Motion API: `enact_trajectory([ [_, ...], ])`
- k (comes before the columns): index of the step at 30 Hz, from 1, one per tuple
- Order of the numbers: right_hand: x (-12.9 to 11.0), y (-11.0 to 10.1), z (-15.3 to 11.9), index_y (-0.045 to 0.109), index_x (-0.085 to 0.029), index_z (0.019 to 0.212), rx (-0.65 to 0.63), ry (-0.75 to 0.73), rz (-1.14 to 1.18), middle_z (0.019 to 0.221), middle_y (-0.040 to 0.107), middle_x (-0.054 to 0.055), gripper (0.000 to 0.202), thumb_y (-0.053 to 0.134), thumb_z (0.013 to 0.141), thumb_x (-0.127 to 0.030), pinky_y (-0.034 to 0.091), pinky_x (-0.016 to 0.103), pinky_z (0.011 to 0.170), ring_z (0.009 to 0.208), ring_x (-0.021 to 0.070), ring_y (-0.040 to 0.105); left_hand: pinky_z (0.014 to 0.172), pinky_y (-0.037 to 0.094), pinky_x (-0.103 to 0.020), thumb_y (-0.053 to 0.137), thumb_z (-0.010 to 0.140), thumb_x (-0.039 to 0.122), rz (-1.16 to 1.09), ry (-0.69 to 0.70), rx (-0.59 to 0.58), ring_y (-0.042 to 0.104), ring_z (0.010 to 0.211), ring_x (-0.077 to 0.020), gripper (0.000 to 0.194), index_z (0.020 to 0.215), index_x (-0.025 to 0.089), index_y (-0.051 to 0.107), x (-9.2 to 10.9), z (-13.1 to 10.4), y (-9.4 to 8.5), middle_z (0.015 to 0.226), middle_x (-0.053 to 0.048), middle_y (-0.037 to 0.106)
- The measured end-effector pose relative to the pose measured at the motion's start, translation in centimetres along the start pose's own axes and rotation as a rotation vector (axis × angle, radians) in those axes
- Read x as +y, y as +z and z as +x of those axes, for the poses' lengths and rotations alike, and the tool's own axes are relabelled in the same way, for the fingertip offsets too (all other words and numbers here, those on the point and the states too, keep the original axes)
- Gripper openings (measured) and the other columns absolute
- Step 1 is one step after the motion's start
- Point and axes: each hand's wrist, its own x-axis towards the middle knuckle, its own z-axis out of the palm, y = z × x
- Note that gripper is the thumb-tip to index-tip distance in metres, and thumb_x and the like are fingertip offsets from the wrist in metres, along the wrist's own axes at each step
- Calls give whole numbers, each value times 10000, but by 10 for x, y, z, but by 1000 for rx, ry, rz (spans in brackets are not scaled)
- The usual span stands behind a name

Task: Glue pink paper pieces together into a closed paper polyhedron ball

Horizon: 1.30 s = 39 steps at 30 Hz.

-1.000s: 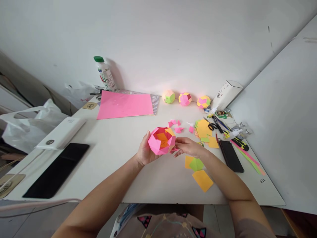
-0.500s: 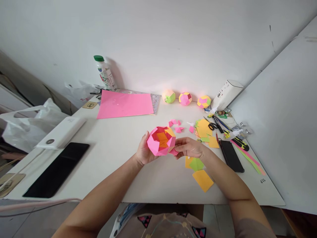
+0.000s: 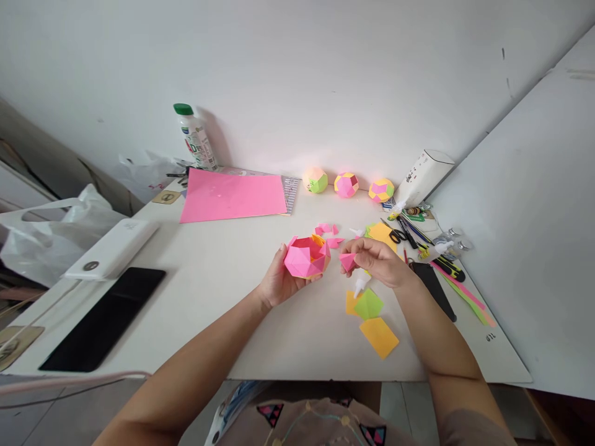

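An open-topped pink paper ball (image 3: 302,262), with orange showing at its rim, rests in my left hand (image 3: 277,284), whose fingers curl under and beside it. To its right, apart from the ball, my right hand (image 3: 377,260) pinches a small folded pink paper piece (image 3: 348,261). More folded pink pieces (image 3: 333,243) lie on the white table just behind the ball. Below my right hand are a white-tipped glue bottle (image 3: 360,286), a green paper square (image 3: 369,304) and an orange square (image 3: 380,337).
Three finished paper balls (image 3: 346,185) line the wall. Pink sheets (image 3: 235,196) and a bottle (image 3: 198,139) stand back left; a black phone (image 3: 105,319) and white power bank (image 3: 111,249) lie left. Scissors (image 3: 397,235), a craft knife (image 3: 449,269) and a dark case (image 3: 434,288) are right.
My right hand has moved away from the ball, up and to the right, with the pink piece. My left hand has tilted the ball, so its side shows more and its inside less.
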Motion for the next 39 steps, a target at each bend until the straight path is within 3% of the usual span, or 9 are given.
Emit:
enact_trajectory([
  [4, 0, 13, -4, 468, -189, 873, 9, -87, -175, 1221, 597, 105, 217, 537, 917, -390, 540, 310, 627, 646, 105, 665, 779, 512, -342, 501, 767, 720, 71, -50, -23, 637, 901, -230, 700, 1200, 180, 604, -6, -1, 0, 1104, -114, 666],
  [10, 5, 19, -10, 392, -217, 890, 32, -56, -383, 645, 622, -16, 246, 416, 958, -453, 517, 317, 645, 632, 150, 642, 949, 436, -381, 410, 793, 746, 180, -100, -109, 543, 1175, -303, 774, 1272, 156, 558, -10, -2, 1, 1277, -148, 597],
  [16, 10, 16, -8, 388, -214, 876, 93, -47, -528, 566, 526, -52, 250, 395, 964, -448, 444, 255, 538, 522, 117, 544, 878, 471, -385, 266, 862, 712, 331, -149, -122, 587, 1066, -275, 720, 1245, 180, 563, -8, -1, 3, 1218, -136, 616],
  [18, 13, 14, -5, 384, -216, 862, 119, -43, -538, 541, 485, -69, 257, 396, 960, -453, 420, 240, 507, 482, 105, 503, 739, 492, -360, 264, 876, 690, 490, -137, -33, 615, 890, -248, 687, 1203, 177, 583, -9, -2, 2, 1094, -131, 648],
  [20, 15, 12, -3, 384, -216, 850, 129, -25, -547, 553, 474, -72, 258, 401, 957, -450, 402, 230, 491, 462, 92, 470, 661, 460, -326, 357, 872, 658, 657, -34, 185, 590, 798, -226, 609, 1157, 178, 601, -11, -4, 2, 1017, -112, 649],
  [23, 17, 11, 0, 382, -217, 837, 111, 29, -581, 556, 450, -74, 252, 394, 959, -436, 371, 220, 469, 450, 83, 430, 747, 428, -314, 531, 855, 533, 790, 257, 419, 548, 934, -235, 423, 1123, 219, 623, -11, -8, 1, 1136, -89, 603],
  [29, 21, 12, 1, 396, -212, 829, 61, 52, -657, 602, 449, -60, 223, 388, 961, -392, 328, 220, 479, 482, 83, 402, 962, 334, -418, 579, 834, 374, 1107, 578, 167, 411, 1123, -295, 246, 1032, 280, 690, 0, -17, 10, 1233, -87, 556],
  [33, 22, 13, 2, 403, -210, 833, 40, 73, -715, 636, 456, -53, 186, 395, 955, -350, 317, 220, 503, 515, 87, 396, 997, 252, -501, 615, 779, 317, 1328, 505, 18, 376, 1099, -327, 168, 897, 253, 716, -1, -18, 12, 1159, -104, 569],
  [39, 23, 14, 4, 405, -205, 828, 38, 59, -769, 701, 504, -30, 166, 393, 947, -320, 358, 235, 559, 582, 100, 430, 942, 272, -506, 631, 730, 267, 1335, 352, -24, 410, 1027, -326, 94, 793, 239, 695, -1, -16, 11, 1009, -100, 586],
])
